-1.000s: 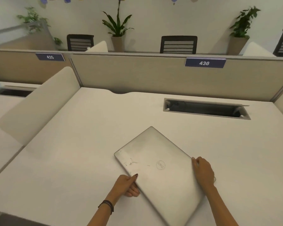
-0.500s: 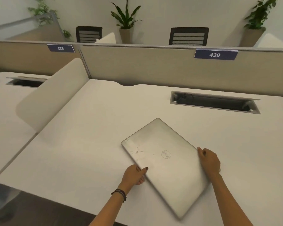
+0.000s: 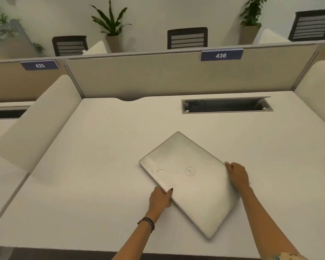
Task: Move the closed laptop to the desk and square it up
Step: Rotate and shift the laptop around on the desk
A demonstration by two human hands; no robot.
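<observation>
1. We see the closed silver laptop [image 3: 190, 182] lying on the white bench [image 3: 94, 166], turned at a diagonal so that one corner points toward the rear partition and the opposite corner toward the near edge.
2. Our left hand [image 3: 160, 200] grips the laptop's left long edge: the thumb lies on the lid and the fingers [image 3: 168, 202] curl under the edge, closed on it. A dark bracelet [image 3: 147, 223] sits on that wrist.
3. Our right hand [image 3: 237, 175] holds the right corner, its fingers [image 3: 228, 165] wrapped over the edge and pressed against the lid; how far they reach beneath, we cannot tell.
4. The lid shows a round logo [image 3: 189, 171] near its middle and scuff marks toward its left corner.
5. Behind the laptop, well apart from it, a cable tray [image 3: 226, 106] is cut into the bench.
6. A beige partition [image 3: 158, 76] closes the far side and carries a label [image 3: 221, 55] reading 436; a curved white divider [image 3: 39, 124] stands at the left.
7. Beyond the partition we see black chair backs [image 3: 187, 38] and potted plants [image 3: 112, 25] against a pale wall.
</observation>
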